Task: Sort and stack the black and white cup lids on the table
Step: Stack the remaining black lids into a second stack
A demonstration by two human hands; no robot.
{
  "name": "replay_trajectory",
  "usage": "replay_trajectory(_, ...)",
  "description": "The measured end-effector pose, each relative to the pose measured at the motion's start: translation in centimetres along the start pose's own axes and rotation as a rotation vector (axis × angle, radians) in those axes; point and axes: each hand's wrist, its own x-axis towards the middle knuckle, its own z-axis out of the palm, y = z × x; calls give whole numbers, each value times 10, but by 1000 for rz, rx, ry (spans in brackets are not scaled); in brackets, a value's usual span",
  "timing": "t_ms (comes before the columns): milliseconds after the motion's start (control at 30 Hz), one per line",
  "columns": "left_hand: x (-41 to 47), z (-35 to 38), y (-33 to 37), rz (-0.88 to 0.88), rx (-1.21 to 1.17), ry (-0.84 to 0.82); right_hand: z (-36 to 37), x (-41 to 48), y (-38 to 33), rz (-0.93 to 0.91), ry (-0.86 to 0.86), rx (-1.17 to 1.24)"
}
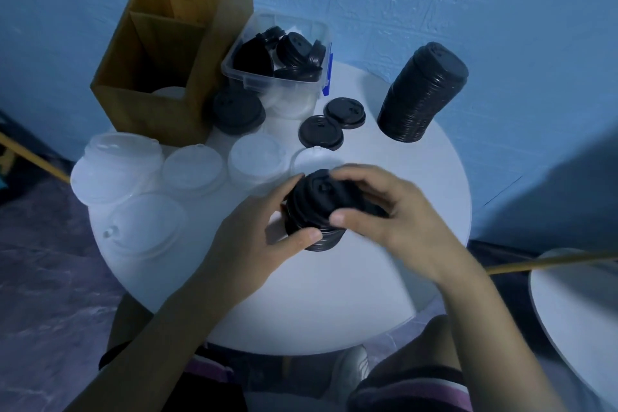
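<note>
Head view showed a round white surface (pixel 334 294) with a short stack of black lids (pixel 317 207) near its middle, gripped from both sides. The left hand (pixel 264 227) curled round the stack's left side with its thumb pressed on the lower rims, and the right hand (pixel 394 211), slightly blurred, wrapped over the top and right side with its thumb on the front. Whether the stack rested on the surface or was raised just off it could not be told. A tall stack of black lids (pixel 423 92) stood leaning by the far right edge, well apart from the hands. Two loose black lids (pixel 321 132) lay touching each other between that tall stack and a clear bin (pixel 254 75) at the far edge, which held more black lids in a jumble. A cardboard box (pixel 150 104) stood at the far left edge, with a single black lid (pixel 237 110) between it and the bin. White lids (pixel 117 167) sat in several low stacks along the left edge, and one more white lid (pixel 311 159) lay just behind the gripped stack.
</note>
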Motion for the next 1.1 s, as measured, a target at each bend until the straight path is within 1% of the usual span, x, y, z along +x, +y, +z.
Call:
replay_trajectory(100,0,-3,4,20,-15,-12,9,0,4,-11,-1,-160)
replay_trajectory(267,-2,-6,11,69,-48,-27,10,4,-2,-6,-68,-267)
replay_trajectory(400,-3,-7,10,61,-34,-33,8,4,-4,-17,-100,-342)
replay_trajectory(567,0,-7,10,43,-33,-52,5,5,-5,-21,-150,-301)
replay_trajectory(667,0,-6,7,30,-7,-63,1,7,-6,6,-186,-246)
replay_trajectory(833,0,-5,5,7,-10,-64,4,4,-4,37,-137,-226)
replay_trajectory(1100,-1,-1,1,-43,27,-28,19,-6,-2,53,54,-343)
